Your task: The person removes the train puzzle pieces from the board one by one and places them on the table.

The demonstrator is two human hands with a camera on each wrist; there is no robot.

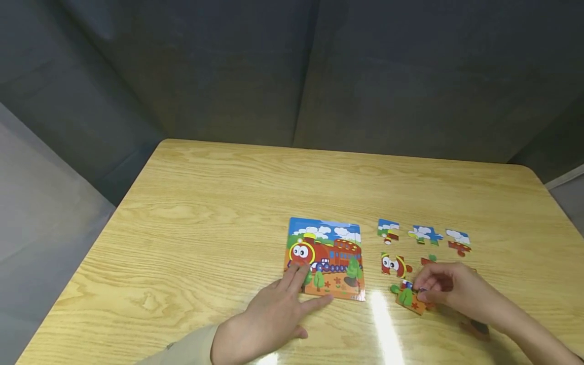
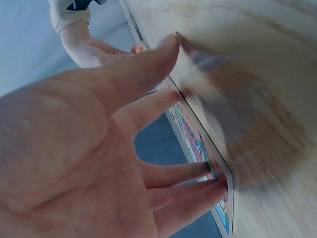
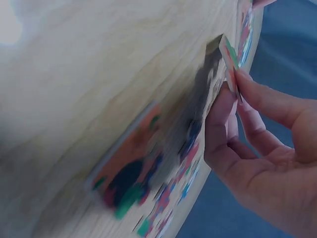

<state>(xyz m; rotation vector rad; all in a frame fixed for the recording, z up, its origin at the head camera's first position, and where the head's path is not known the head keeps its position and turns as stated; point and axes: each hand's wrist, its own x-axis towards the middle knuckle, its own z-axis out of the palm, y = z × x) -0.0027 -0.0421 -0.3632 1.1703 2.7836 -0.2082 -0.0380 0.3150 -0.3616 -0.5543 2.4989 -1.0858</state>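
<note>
My left hand (image 1: 274, 312) lies with extended, spread fingers on the lower left of a square train-picture puzzle board (image 1: 339, 253). In the left wrist view, its fingertips (image 2: 218, 186) touch the board's edge and the thumb stands apart. To the right of the board, my right hand (image 1: 456, 289) pinches a puzzle piece (image 1: 406, 298) with a green tree and orange ground between thumb and fingers. The right wrist view has this held piece (image 3: 229, 59) tilted up from the table, nearly edge-on. An eyes piece (image 1: 392, 264) lies just beyond it.
Along the back lie three sky pieces: one left (image 1: 388, 229), one middle (image 1: 425, 234) and one right (image 1: 458, 241). A red piece (image 1: 428, 260) shows partly behind the right hand. An orange piece with a dark patch (image 3: 129, 168) lies below that wrist. Dark curtains (image 1: 301, 76) hang behind the wooden table (image 1: 205, 218).
</note>
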